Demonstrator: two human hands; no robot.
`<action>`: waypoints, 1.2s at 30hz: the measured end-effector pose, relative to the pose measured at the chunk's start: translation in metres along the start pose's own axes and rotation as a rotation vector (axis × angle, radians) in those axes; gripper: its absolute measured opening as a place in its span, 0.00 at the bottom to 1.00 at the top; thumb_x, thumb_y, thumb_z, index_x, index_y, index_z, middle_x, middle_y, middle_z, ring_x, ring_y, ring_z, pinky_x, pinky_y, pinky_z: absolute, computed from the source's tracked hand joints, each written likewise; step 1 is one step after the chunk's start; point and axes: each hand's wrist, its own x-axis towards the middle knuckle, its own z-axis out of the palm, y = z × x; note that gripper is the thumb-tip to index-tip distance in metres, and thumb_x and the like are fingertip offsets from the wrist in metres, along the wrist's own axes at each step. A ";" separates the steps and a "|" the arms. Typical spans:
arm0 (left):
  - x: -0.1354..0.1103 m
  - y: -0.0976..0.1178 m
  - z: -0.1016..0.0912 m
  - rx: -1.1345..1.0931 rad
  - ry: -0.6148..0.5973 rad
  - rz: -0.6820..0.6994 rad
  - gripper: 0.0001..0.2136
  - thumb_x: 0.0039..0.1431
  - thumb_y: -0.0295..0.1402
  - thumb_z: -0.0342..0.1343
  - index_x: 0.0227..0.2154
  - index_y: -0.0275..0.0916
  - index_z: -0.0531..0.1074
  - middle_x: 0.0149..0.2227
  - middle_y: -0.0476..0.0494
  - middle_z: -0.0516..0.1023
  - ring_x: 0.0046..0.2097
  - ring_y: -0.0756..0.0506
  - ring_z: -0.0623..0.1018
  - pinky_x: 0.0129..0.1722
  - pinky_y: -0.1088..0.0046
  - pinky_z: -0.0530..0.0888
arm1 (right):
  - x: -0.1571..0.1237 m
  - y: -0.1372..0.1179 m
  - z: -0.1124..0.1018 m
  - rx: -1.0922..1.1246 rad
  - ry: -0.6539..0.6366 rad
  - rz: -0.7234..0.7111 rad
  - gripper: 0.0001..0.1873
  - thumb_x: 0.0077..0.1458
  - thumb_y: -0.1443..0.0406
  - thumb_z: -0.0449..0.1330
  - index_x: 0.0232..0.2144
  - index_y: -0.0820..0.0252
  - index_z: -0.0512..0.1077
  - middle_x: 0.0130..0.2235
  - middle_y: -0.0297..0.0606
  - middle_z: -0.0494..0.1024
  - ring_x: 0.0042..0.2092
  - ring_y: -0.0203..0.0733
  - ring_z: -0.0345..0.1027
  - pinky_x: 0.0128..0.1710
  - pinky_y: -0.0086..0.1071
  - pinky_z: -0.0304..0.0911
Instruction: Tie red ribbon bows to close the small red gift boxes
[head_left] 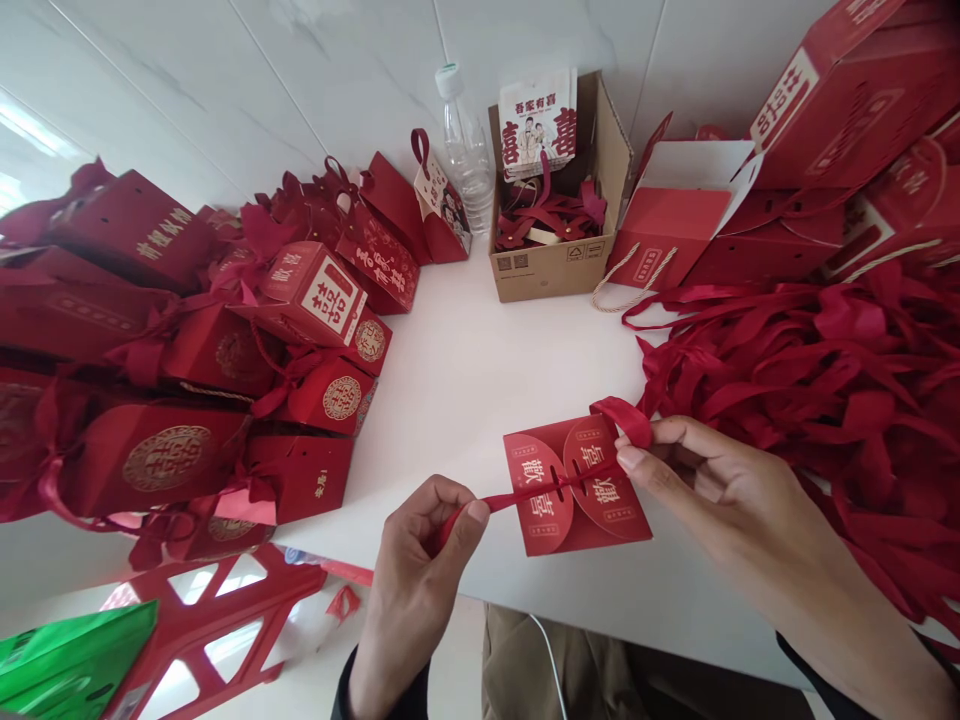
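A red gift box (536,535) with gold characters lies on the white table, its rounded flaps meeting in the middle. A dark red ribbon (514,497) runs across it and passes through the slots in the flaps. On the left, my left hand (427,570) pinches one end of the ribbon between thumb and fingers, and that stretch is taut. My right hand (720,490) grips the other part of the ribbon just above the box's right side, where a loop of it curls up. The tips of some right fingers are hidden.
Finished-looking red boxes (165,455) are stacked at the left. Loose red ribbons (840,370) form a heap on the right. At the back stand a cardboard box (551,275), a clear plastic bottle (466,150) and an open red box (667,220). The table's front edge (570,625) is near my lap.
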 end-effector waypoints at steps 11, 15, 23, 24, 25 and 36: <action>0.011 -0.009 -0.022 0.173 0.724 0.134 0.11 0.65 0.44 0.61 0.41 0.43 0.75 0.42 0.46 0.77 0.46 0.45 0.76 0.46 0.69 0.71 | 0.004 0.007 -0.002 -0.026 0.018 -0.052 0.16 0.61 0.48 0.65 0.38 0.52 0.77 0.37 0.34 0.82 0.36 0.42 0.76 0.31 0.32 0.71; -0.004 -0.012 -0.010 0.282 0.198 0.068 0.18 0.70 0.48 0.53 0.30 0.42 0.76 0.28 0.46 0.75 0.33 0.44 0.73 0.33 0.67 0.70 | 0.001 0.006 0.000 -0.107 0.021 -0.020 0.23 0.59 0.43 0.64 0.46 0.50 0.77 0.40 0.36 0.83 0.40 0.47 0.78 0.35 0.38 0.73; -0.009 -0.017 0.055 0.077 0.056 0.147 0.24 0.66 0.48 0.60 0.60 0.45 0.65 0.57 0.37 0.76 0.53 0.38 0.77 0.50 0.57 0.73 | 0.000 0.002 0.006 -0.190 -0.060 -0.046 0.31 0.60 0.43 0.63 0.62 0.40 0.69 0.55 0.38 0.81 0.50 0.52 0.77 0.49 0.48 0.75; -0.009 -0.016 0.060 0.041 0.082 0.127 0.25 0.66 0.48 0.60 0.60 0.45 0.64 0.57 0.37 0.76 0.53 0.39 0.77 0.50 0.57 0.73 | 0.000 0.002 0.006 -0.191 -0.059 -0.055 0.31 0.61 0.43 0.63 0.62 0.41 0.69 0.56 0.38 0.81 0.50 0.51 0.78 0.49 0.47 0.75; -0.008 -0.016 0.063 0.013 0.112 0.107 0.25 0.66 0.48 0.60 0.60 0.45 0.63 0.57 0.37 0.76 0.53 0.39 0.77 0.50 0.57 0.73 | 0.000 0.002 0.006 -0.196 -0.060 -0.065 0.30 0.61 0.44 0.63 0.62 0.41 0.69 0.56 0.38 0.81 0.50 0.51 0.77 0.50 0.47 0.75; -0.007 -0.011 0.068 -0.046 0.162 0.121 0.21 0.66 0.45 0.61 0.56 0.43 0.66 0.52 0.37 0.79 0.51 0.40 0.79 0.51 0.58 0.75 | -0.003 0.005 0.004 -0.281 -0.064 -0.136 0.30 0.63 0.45 0.61 0.63 0.43 0.68 0.60 0.40 0.77 0.53 0.54 0.76 0.49 0.48 0.76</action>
